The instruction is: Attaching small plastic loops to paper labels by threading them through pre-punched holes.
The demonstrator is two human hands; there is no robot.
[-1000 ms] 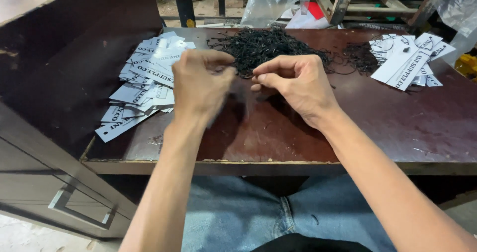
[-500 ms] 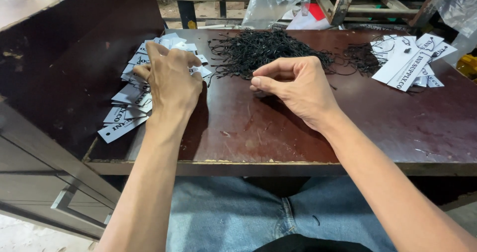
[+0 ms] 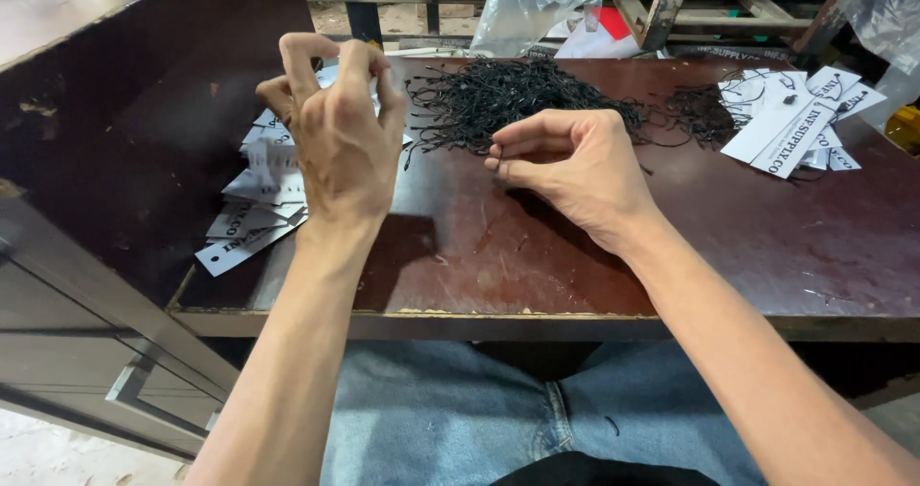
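Note:
My left hand (image 3: pixel 335 136) hovers with fingers curled like a claw over a loose pile of white paper tags (image 3: pixel 251 213) at the table's left edge. The back of the hand hides whether a tag is in its fingertips. My right hand (image 3: pixel 575 170) rests on the dark brown table (image 3: pixel 747 246), thumb and forefinger pinched on a thin black string at the near edge of a heap of black strings (image 3: pixel 508 98). The two hands are apart.
A second pile of white tags with strings (image 3: pixel 791 127) lies at the far right. A dark cabinet wall (image 3: pixel 125 131) and a grey metal drawer (image 3: pixel 86 352) stand to the left. A clear plastic bag (image 3: pixel 537 2) sits behind the table. My jeans-clad lap (image 3: pixel 441 419) is below the table edge.
My left hand left the right hand, went left to the tag pile, and now rises above it with fingers curled. The right hand stayed put, pinched.

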